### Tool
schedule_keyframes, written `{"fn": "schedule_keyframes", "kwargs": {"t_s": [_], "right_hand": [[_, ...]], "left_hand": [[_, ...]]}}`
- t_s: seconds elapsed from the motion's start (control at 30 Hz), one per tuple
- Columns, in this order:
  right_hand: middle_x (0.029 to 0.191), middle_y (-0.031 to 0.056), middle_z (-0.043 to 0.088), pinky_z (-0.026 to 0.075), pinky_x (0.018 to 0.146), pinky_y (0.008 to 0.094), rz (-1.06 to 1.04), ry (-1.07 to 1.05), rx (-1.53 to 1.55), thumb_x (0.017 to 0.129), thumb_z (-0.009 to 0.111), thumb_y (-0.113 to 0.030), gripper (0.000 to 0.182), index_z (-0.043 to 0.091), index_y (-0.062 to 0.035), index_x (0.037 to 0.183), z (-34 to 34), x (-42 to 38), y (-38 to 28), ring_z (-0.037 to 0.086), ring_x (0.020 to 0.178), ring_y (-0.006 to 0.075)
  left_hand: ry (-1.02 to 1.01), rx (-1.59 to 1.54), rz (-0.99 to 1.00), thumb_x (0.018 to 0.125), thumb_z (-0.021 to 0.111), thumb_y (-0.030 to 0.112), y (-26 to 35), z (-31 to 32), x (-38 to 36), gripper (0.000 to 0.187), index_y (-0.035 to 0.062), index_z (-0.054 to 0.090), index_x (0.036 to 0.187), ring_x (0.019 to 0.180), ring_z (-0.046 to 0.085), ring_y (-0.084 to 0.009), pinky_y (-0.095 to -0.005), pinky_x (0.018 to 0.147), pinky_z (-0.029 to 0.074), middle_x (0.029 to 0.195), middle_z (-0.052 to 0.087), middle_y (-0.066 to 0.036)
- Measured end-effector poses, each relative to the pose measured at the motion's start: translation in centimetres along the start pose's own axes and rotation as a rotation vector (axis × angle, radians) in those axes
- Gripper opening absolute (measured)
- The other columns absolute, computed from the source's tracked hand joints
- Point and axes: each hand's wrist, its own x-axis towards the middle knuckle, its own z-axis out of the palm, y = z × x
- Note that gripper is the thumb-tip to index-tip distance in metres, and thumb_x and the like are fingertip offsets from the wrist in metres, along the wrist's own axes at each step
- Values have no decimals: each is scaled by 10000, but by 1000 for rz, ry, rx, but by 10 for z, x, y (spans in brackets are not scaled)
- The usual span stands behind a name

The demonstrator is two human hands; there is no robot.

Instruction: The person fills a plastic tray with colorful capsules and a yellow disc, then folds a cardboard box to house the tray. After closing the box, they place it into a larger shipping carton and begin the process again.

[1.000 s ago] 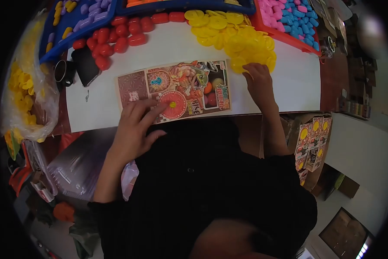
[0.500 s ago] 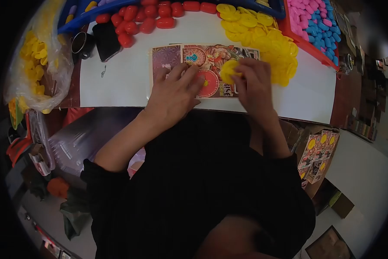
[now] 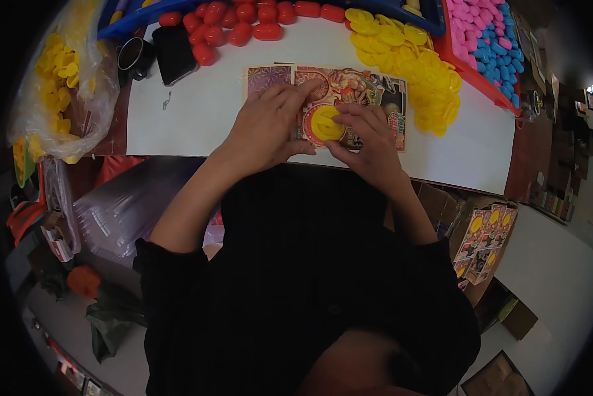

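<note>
A printed cardboard card (image 3: 371,89) with colourful artwork lies on the white table in front of me. My left hand (image 3: 267,127) rests across the card's left part, fingers stretched out and thumb apart, pressing on it. With thumb and fingertips, my right hand (image 3: 374,142) grips the right edge of a round yellow plastic disc (image 3: 325,123). That disc sits over the red printed circle on the card. A purple patterned piece (image 3: 270,76) shows at the left end, partly covered by my left hand.
Yellow discs (image 3: 435,92) are heaped right of the card. Behind it lie red capsule-shaped pieces (image 3: 240,33), a black phone (image 3: 175,56) and a dark cup (image 3: 135,56). A red tray (image 3: 481,76) holds pink and blue pieces. Finished-looking cards (image 3: 485,237) stand in a box below right.
My right hand has moved left and down with the yellow disc, bringing it onto the red circle. My left hand has shifted slightly, uncovering more of that circle.
</note>
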Motion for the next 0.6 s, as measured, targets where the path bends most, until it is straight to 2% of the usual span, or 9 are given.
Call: {"fn": "schedule_keyframes", "kwargs": {"t_s": [0.1, 0.17, 0.2, 0.27, 0.3, 0.33, 0.37, 0.43, 0.6], "right_hand": [[1046, 69, 603, 432, 831, 342, 11, -8, 5, 630, 757, -95, 356, 608, -47, 950, 5, 3, -2, 541, 946, 247], [1041, 67, 608, 432, 837, 339, 17, -8, 7, 632, 758, -99, 355, 617, -50, 954, 2, 5, -3, 543, 950, 241], [1009, 69, 623, 446, 812, 331, 15, -47, 22, 632, 758, -101, 328, 633, -39, 929, 0, 6, -1, 562, 907, 232], [976, 71, 638, 461, 787, 322, 22, -83, 39, 633, 758, -103, 302, 649, -28, 905, -7, 8, 6, 582, 864, 222], [952, 90, 641, 468, 750, 332, 81, -201, 145, 633, 750, -116, 260, 652, -23, 854, -11, 11, 14, 590, 830, 239], [929, 108, 645, 476, 712, 343, 139, -318, 251, 632, 743, -129, 223, 655, -18, 804, -14, 15, 19, 597, 797, 256], [929, 108, 645, 476, 712, 343, 144, -315, 255, 632, 743, -129, 223, 655, -18, 804, -17, 24, 20, 597, 797, 256], [866, 97, 665, 500, 654, 317, 190, -648, 117, 606, 745, -98, 233, 660, 7, 796, -24, 44, 19, 633, 725, 244], [881, 109, 665, 506, 676, 317, 22, -330, -48, 590, 733, -98, 203, 664, 4, 751, -7, 22, 5, 635, 764, 249]], "left_hand": [[24, -12, 38, 618, 779, 301, -4, 1, 1, 902, 115, 297, 1357, 1017, 506, -279, -374, 862, 401, 1057, 559, -83], [81, -94, 10, 606, 783, 285, -9, 3, 5, 748, 107, 440, 1246, 968, 526, -271, -362, 826, 415, 989, 580, -83], [77, -92, 11, 606, 783, 285, -10, 2, 10, 748, 107, 440, 1246, 968, 526, -271, -362, 826, 415, 989, 580, -83], [-100, -88, 6, 593, 787, 240, -12, -6, 24, 447, 91, 598, 970, 883, 561, -251, -346, 758, 438, 900, 604, -63], [-108, -85, 10, 593, 787, 240, -10, -10, 36, 447, 91, 598, 970, 883, 561, -251, -346, 758, 438, 900, 604, -63], [-260, -14, -65, 562, 797, 228, -6, -14, 49, 371, 87, 607, 849, 847, 574, -244, -345, 725, 444, 844, 612, -53], [-410, 57, -142, 531, 807, 215, -1, -15, 58, 304, 83, 616, 727, 810, 587, -237, -343, 691, 449, 788, 621, -42], [-443, 153, -107, 517, 818, 230, 8, -21, 70, 322, 91, 638, 746, 808, 606, -250, -355, 686, 464, 769, 632, -54], [-559, 295, -126, 500, 832, 249, 18, -27, 80, 367, 106, 665, 793, 852, 628, -251, -361, 716, 481, 808, 660, -66]]}}
